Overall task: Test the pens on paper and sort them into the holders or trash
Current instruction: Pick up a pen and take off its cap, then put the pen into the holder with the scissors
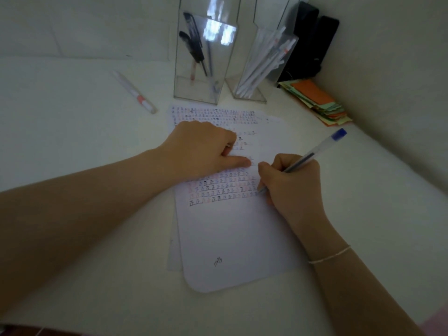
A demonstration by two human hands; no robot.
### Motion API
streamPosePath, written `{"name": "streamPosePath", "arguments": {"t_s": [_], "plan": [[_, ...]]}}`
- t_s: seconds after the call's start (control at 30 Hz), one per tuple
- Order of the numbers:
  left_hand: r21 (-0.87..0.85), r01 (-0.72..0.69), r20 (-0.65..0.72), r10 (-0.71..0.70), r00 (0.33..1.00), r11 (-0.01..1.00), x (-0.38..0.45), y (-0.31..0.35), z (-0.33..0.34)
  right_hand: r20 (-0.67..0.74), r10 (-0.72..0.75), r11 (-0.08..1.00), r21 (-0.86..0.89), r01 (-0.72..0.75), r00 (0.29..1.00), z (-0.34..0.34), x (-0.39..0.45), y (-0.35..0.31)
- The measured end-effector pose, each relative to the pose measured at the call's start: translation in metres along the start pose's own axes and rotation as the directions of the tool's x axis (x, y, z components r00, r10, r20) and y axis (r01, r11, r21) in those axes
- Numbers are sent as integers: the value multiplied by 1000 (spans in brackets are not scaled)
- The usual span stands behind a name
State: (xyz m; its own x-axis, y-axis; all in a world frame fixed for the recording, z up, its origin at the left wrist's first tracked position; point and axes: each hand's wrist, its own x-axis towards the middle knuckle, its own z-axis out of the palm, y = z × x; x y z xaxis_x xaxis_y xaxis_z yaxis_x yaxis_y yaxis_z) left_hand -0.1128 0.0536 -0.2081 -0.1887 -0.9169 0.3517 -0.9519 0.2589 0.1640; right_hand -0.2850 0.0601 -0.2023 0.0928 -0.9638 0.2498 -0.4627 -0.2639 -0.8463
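Blue-capped and clear-barrelled, the ballpoint pen (312,155) sits in your right hand (289,180), fingers curled around its lower barrel. Its long axis runs diagonally: the tip points down and toward your left hand, touching the paper (232,238) at the end of a row of marks, while the blue end cap points up and away to your right.

Your left hand (202,149) lies on the paper just beside the right one, fingers curled under and the thumb stretched flat toward the pen tip, pressing the sheet down; it holds nothing.

Beyond your left hand stand two clear plastic holders. The left holder (201,69) has a few dark pens leaning inside; the right holder (257,76) is full of white pens tilted to the right. A white pen with a red band (134,92) lies on the white table (84,141) well beyond your left forearm, its long axis diagonal. Past your right hand, a stack of coloured paper slips (317,100) rests near the wall.
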Motion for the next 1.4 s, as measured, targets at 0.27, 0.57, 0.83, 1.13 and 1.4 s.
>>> {"name": "streamPosePath", "arguments": {"t_s": [0.27, 0.57, 0.83, 1.13, 1.4], "plan": [[-10, 9, -30, -10, 1000, 1000, -1, -1, 2, -55, -59, 996, -76, 55, 997, 2, -1, 2], [-607, 99, -16, -136, 991, 788, -2, -1, -13, 137, 416, 431, 841, -327, 899, -17, 43, -32], [-762, 153, 86, -136, 987, 629, 1, -12, -9, 64, 394, 369, 903, -221, 917, 37, 47, -34], [-787, 126, 23, -176, 984, 604, 1, -11, -13, 25, 365, 447, 872, -199, 931, 37, 48, -23], [-780, 123, 5, -192, 981, 614, 0, -9, -13, -9, 310, 535, 828, -167, 951, 40, 49, -20]]}}
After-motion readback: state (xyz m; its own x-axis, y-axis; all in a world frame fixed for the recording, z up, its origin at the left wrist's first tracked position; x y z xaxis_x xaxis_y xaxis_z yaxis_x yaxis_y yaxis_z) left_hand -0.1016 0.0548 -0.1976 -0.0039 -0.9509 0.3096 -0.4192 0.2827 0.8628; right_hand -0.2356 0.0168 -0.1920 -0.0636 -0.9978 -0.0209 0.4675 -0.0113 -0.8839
